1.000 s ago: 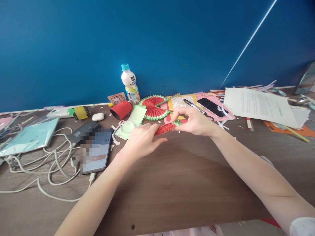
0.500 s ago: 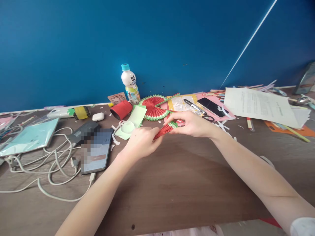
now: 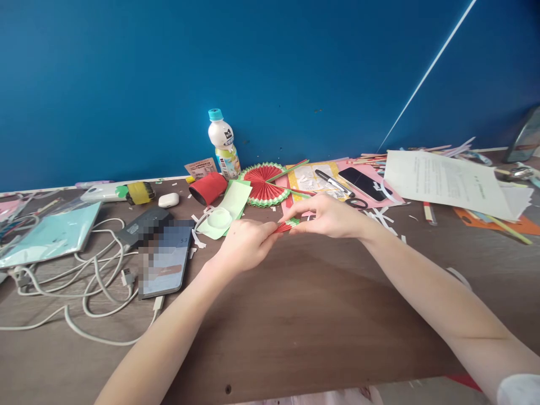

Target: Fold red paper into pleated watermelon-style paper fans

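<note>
Between my hands is a small bundle of pleated red and green paper, folded narrow and mostly covered by fingers. My left hand closes round its left end, thumb and fingers pinched together. At the other end, my right hand grips the green-edged part between thumb and fingers. Just behind lies an opened round paper fan, red with a green and white rim, with thin sticks across it. Light green paper with a roll of clear tape on it lies beyond my left hand.
A drink bottle stands by the blue wall, near a red roll. On the left are a phone, white cables and an earphone case. Rightward lie a marker, another phone, scissors and printed sheets.
The pleated paper has tilted flatter, and less of it shows between my fingers. My hands have come slightly closer together, the left fingers shifting toward the right end.
</note>
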The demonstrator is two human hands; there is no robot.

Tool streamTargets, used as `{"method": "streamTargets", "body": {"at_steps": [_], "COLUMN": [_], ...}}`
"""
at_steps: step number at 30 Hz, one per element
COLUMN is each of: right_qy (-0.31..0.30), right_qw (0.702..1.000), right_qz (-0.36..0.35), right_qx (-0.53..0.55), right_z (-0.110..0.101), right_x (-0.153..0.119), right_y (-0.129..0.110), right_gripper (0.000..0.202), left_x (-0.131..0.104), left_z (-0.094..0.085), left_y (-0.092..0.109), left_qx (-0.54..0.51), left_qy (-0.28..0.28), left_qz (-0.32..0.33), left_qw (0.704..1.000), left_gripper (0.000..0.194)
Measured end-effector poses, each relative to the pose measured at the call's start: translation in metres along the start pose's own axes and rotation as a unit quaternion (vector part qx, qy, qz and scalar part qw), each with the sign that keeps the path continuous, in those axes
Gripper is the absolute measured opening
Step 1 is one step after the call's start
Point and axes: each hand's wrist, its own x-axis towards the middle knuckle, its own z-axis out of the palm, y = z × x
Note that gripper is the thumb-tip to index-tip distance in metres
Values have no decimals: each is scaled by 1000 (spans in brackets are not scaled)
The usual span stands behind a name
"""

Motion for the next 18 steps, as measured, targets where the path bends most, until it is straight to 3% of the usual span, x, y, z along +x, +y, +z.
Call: {"method": "streamTargets", "body": {"at_steps": [5,10,14,18], "right_qy": [9,47,44,32], "right_qw": [998,996,997,998], "right_qz": [-13,33,7,-2], "right_qx": [-63,-72,-57,-49], "right_z": [-2,-15,-20,-20], "right_x": [0,-4,-4,-3], "right_y": [2,6,7,10], "right_gripper": [20,19,17,17], "left_x": [2,2,1,1], "left_z": [4,-1,-3,3], "left_y": [-1,-9,-9,-1], "left_qx": [-21,-78,-114,-56], "left_qy": [-12,-33,-24,2], "left_qz": [-15,-59,-44,-21], "left_qw": [1000,995,992,998], "left_gripper": [29,29,32,30]}}
